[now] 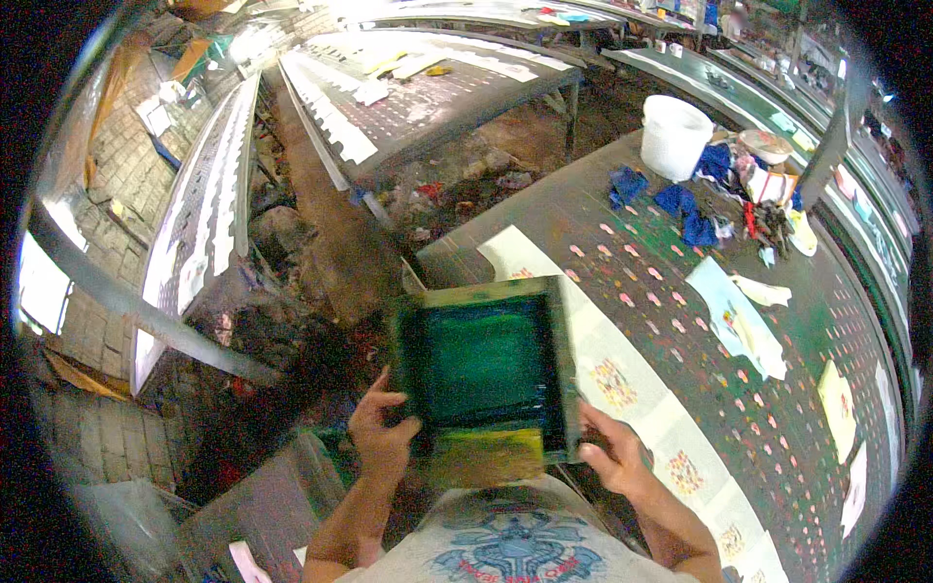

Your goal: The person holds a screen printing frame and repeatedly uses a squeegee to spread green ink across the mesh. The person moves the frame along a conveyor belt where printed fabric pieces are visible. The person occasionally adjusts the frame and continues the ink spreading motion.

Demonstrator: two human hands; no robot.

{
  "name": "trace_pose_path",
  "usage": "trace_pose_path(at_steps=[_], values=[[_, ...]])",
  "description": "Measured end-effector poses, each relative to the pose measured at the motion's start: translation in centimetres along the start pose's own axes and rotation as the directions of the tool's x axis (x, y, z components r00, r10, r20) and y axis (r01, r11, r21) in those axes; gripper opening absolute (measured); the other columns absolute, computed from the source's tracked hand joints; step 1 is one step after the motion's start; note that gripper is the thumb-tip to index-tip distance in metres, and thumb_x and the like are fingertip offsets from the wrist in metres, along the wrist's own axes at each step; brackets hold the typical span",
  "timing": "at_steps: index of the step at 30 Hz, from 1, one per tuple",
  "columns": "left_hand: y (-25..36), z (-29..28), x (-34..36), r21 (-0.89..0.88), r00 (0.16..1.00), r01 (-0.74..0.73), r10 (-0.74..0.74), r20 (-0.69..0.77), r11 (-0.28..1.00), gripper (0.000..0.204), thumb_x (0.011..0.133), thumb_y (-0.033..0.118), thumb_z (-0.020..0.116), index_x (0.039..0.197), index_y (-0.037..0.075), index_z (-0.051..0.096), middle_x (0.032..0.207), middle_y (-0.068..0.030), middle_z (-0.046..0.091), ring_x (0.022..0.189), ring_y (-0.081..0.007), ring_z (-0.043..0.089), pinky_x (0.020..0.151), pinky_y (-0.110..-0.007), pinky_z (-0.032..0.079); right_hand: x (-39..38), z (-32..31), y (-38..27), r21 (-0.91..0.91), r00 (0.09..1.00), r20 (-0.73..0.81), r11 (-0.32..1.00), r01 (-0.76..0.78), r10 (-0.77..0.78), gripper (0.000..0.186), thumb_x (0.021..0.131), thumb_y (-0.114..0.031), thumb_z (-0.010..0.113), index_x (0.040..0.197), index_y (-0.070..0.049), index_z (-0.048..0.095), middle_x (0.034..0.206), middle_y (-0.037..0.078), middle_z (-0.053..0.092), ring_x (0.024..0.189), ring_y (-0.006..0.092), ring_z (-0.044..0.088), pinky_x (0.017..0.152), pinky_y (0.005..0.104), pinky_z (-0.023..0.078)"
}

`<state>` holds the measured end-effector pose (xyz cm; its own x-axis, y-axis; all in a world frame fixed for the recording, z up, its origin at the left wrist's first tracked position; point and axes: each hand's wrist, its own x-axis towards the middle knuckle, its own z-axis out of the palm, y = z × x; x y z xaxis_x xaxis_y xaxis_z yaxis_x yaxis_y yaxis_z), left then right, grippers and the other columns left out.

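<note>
I hold a square screen-printing frame point(482, 364) upright or slightly tilted in front of my body, its inside dark green with a yellow-olive band along the bottom. My left hand point(386, 428) grips its left edge. My right hand point(612, 442) grips its right edge. Just beyond and to the right of the frame, a long row of pale cut pieces with small coloured prints point(685, 437) lies along the edge of the stained printing table point(641, 243).
On that table stand a white bucket point(671, 136), blue rags point(700, 222) and loose pale pieces point(724, 306). Long tables with white pieces run away at the left point(204, 194) and behind point(437, 102). A narrow littered aisle point(321, 243) lies between them. A metal bar point(165, 316) crosses the lower left.
</note>
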<state>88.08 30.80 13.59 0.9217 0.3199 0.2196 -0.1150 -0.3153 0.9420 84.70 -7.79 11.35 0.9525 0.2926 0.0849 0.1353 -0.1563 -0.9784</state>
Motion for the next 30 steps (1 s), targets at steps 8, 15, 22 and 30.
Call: trace_pose_path(at_steps=[8, 15, 22, 30], values=[[-3.7, 7.7, 17.6, -0.373, 0.920, 0.048, 0.105, 0.378, 0.927, 0.018, 0.100, -0.005, 0.079, 0.116, 0.002, 0.079, 0.164, -0.0197, 0.061, 0.113, -0.0084, 0.066, 0.095, -0.027, 0.052, 7.0, 3.3, -2.8, 0.016, 0.881, -0.470, 0.998, -0.056, 0.057, 0.080, 0.104, -0.036, 0.071, 0.164, 0.013, 0.049, 0.154, 0.028, 0.066, 0.144, 0.0361, 0.063, 0.124, 0.0462, 0.045], [-2.1, 12.2, 30.3, -0.486, 0.864, -0.020, 0.260, 0.431, 0.874, 0.011, 0.104, 0.005, 0.079, 0.114, 0.002, 0.081, 0.163, -0.0268, 0.061, 0.129, -0.0153, 0.067, 0.102, -0.029, 0.051, 14.6, 5.5, -6.0, -0.066, 0.720, -0.694, 0.996, -0.063, 0.000, 0.082, 0.106, -0.037, 0.070, 0.164, 0.015, 0.046, 0.162, 0.029, 0.060, 0.152, 0.0361, 0.056, 0.131, 0.0493, 0.038], [7.1, 16.5, 42.3, -0.582, 0.761, -0.186, 0.491, 0.424, 0.791, 0.027, 0.093, -0.005, 0.082, 0.120, 0.000, 0.076, 0.129, -0.0123, 0.077, 0.112, -0.0169, 0.071, 0.103, -0.035, 0.058, 22.8, 2.6, -12.9, -0.255, 0.581, -0.768, 0.961, 0.109, -0.270, 0.078, 0.106, -0.036, 0.074, 0.164, 0.011, 0.051, 0.162, 0.024, 0.061, 0.151, 0.0310, 0.057, 0.131, 0.0447, 0.037], [2.5, 19.5, 40.9, -0.599, 0.569, -0.229, 0.605, 0.557, 0.767, 0.046, 0.081, -0.015, 0.070, 0.123, 0.002, 0.077, 0.171, -0.0257, 0.054, 0.161, -0.0348, 0.050, 0.136, -0.047, 0.032, 19.8, 8.1, -7.8, 0.043, 0.369, -0.925, 0.991, -0.125, 0.087, 0.062, 0.108, -0.013, 0.070, 0.165, 0.005, 0.052, 0.152, 0.015, 0.067, 0.142, 0.0231, 0.060, 0.124, 0.0400, 0.045]])
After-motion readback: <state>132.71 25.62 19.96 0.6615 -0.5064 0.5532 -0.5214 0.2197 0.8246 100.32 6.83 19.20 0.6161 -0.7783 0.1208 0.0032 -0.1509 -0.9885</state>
